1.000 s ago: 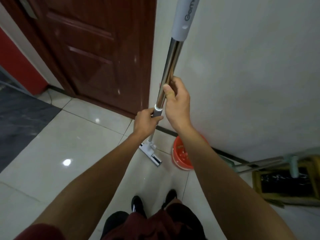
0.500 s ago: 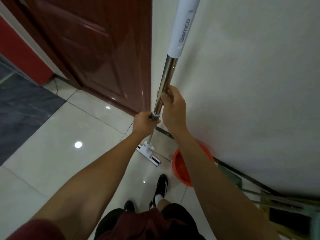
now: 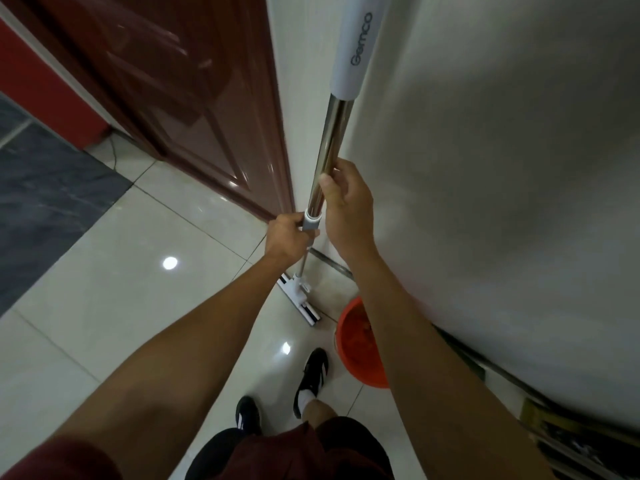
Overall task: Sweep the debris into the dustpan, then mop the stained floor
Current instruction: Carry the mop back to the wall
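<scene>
I hold a flat mop upright in front of me. Its steel pole (image 3: 335, 133) rises to a white grip sleeve at the top of the view. My right hand (image 3: 348, 207) is closed around the steel pole. Just below it, my left hand (image 3: 289, 237) grips the grey collar on the pole. The white flat mop head (image 3: 300, 299) rests on the pale tiled floor (image 3: 114, 289) near the wall's base. An orange bucket (image 3: 360, 344) stands right of the mop head against the wall, partly hidden by my right forearm.
A dark brown wooden door (image 3: 180, 98) stands at the upper left, meeting a white wall (image 3: 502, 168) that fills the right side. Dark grey flooring (image 3: 45, 188) lies far left. A yellow-framed object (image 3: 571, 441) sits at the lower right by the wall. My feet (image 3: 311, 375) are below.
The view has swung left and closer to the wall. My right foot has stepped forward toward the bucket. Both hands keep their hold on the mop pole.
</scene>
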Demonstrator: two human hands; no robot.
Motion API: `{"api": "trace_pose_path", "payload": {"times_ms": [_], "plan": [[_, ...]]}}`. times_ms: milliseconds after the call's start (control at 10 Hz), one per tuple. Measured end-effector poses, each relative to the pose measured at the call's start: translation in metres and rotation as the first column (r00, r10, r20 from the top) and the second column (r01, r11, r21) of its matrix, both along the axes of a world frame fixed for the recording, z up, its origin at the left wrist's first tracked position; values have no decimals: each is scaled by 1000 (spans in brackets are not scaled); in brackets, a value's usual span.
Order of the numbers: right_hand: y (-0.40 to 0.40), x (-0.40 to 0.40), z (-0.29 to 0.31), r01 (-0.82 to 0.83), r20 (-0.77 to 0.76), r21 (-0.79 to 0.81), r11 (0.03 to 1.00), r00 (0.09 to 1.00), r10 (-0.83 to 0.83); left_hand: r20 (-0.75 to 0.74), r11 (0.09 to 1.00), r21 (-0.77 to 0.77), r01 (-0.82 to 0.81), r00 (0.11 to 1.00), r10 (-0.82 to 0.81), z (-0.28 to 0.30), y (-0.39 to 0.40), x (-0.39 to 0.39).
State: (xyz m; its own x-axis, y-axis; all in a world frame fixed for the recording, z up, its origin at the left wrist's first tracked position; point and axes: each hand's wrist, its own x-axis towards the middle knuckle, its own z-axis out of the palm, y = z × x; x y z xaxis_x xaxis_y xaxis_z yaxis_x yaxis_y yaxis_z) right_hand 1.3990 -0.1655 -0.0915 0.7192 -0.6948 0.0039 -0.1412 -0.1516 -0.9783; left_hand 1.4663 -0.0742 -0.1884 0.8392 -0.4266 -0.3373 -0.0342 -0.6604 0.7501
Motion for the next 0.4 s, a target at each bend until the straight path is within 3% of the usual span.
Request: {"api": "trace_pose_path", "payload": {"times_ms": [400], "plan": [[-21, 2, -6, 53, -91, 27, 998, 995, -51, 20, 995, 57, 83, 996, -85, 9, -1, 10]]}}
